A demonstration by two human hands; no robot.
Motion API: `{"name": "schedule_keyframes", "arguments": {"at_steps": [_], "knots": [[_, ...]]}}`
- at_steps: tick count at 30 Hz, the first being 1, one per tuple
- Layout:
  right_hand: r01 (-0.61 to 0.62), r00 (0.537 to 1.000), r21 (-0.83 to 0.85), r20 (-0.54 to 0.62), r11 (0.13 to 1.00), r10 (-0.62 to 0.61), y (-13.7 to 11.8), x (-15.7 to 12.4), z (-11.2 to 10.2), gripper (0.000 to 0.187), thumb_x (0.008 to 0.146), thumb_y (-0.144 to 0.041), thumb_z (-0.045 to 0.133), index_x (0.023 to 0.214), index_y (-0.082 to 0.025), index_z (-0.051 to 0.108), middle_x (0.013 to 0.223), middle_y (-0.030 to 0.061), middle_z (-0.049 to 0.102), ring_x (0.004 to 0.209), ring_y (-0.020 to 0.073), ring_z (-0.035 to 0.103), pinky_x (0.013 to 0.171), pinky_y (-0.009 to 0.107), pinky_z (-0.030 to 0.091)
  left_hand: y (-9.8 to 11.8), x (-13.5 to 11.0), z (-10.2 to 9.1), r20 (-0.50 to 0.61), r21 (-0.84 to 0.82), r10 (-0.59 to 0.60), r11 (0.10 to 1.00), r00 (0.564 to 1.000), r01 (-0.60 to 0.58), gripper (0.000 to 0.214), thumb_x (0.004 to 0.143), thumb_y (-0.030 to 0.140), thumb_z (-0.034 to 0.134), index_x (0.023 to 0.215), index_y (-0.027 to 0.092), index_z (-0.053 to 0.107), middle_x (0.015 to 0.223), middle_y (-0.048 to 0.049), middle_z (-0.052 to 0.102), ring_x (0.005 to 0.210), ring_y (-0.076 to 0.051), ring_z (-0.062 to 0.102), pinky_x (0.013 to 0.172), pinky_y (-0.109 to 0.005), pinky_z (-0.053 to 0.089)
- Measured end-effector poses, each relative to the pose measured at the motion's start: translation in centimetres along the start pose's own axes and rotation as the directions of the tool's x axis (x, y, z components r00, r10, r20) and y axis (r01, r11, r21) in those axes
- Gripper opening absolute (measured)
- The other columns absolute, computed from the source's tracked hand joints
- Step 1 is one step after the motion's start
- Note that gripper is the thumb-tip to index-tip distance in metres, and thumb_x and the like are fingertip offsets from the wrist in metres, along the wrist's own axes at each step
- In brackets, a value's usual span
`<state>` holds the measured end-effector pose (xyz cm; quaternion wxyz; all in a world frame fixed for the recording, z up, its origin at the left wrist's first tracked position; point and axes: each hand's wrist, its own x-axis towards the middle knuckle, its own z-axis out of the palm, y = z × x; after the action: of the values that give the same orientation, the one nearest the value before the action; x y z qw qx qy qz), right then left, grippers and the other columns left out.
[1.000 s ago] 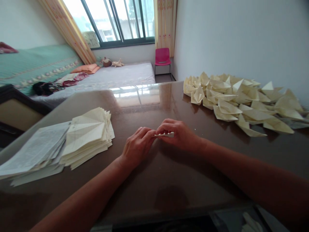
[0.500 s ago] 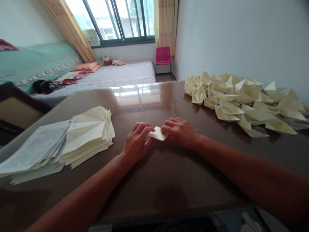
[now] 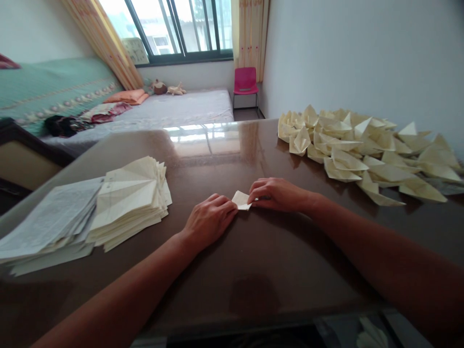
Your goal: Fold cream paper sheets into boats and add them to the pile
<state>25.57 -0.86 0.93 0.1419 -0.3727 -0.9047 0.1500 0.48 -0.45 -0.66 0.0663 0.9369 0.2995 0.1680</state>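
A small folded piece of cream paper (image 3: 241, 200) rests on the brown table between my hands. My left hand (image 3: 213, 215) is closed at the paper's left corner, its fingertips pinching the edge. From the other side, my right hand (image 3: 275, 194) pinches the right corner between thumb and fingers. On the left lies a stack of cream paper sheets (image 3: 126, 205) with crease lines, beside a pile of printed white sheets (image 3: 50, 217). A heap of folded paper boats (image 3: 348, 145) covers the table's far right.
The glossy brown table (image 3: 203, 285) reaches toward a bed (image 3: 188, 107) under the window. A pink chair (image 3: 245, 81) stands by the far wall. A dark wooden piece of furniture (image 3: 29, 159) borders the table at left. More folded paper (image 3: 371, 333) shows below the near edge.
The paper has turned and now looks squarer. My left hand has slid slightly right and down, its fingers drawn together; my right hand has shifted a little to the right.
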Motion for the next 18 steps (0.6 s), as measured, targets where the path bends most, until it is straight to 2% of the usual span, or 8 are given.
{"name": "schedule_keyframes", "arguments": {"at_steps": [4,8,13,18], "knots": [[-0.116,0.99,0.138,-0.065,0.984,0.126,0.5,0.5,1.1,0.025,0.092,-0.034,0.049,0.09,-0.019,0.068,0.088,0.0036,0.067,0.079,0.0131,0.059,0.07,0.023,0.038,-0.2,0.4,0.4,-0.052,-0.089,-0.142,0.987,0.989,0.137,0.018,0.093,0.03,0.046,0.09,0.021,0.061,0.083,-0.0011,0.064,0.073,-0.014,0.057,0.068,-0.025,0.043],[-0.298,0.942,0.095,-0.13,0.95,0.309,-0.2,1.1,2.1,0.022,0.092,-0.034,0.049,0.088,-0.02,0.065,0.085,0.0022,0.067,0.075,0.0129,0.059,0.067,0.023,0.037,-0.4,0.9,0.8,-0.037,-0.154,-0.272,0.952,0.961,0.264,0.019,0.091,0.029,0.046,0.108,0.022,0.053,0.079,0.0024,0.064,0.063,-0.013,0.056,0.061,-0.025,0.042],[-0.408,0.902,0.009,-0.149,0.913,0.404,-1.1,1.3,2.4,0.018,0.09,-0.036,0.052,0.096,-0.021,0.059,0.087,0.0026,0.068,0.076,0.0143,0.06,0.065,0.023,0.036,-0.1,1.3,0.9,-0.031,-0.07,-0.257,0.965,0.966,0.255,0.026,0.091,0.027,0.043,0.116,0.024,0.051,0.082,0.0012,0.065,0.069,-0.015,0.06,0.067,-0.027,0.045],[-0.385,0.908,-0.019,-0.186,0.923,0.375,-1.3,1.2,2.5,0.018,0.089,-0.035,0.053,0.098,-0.02,0.056,0.089,0.0022,0.065,0.075,0.0131,0.057,0.065,0.023,0.035,0.1,1.4,1.1,-0.019,0.052,-0.232,0.971,0.973,0.233,0.03,0.092,0.025,0.041,0.121,0.024,0.05,0.093,-0.0034,0.065,0.086,-0.019,0.062,0.077,-0.03,0.047]]}}
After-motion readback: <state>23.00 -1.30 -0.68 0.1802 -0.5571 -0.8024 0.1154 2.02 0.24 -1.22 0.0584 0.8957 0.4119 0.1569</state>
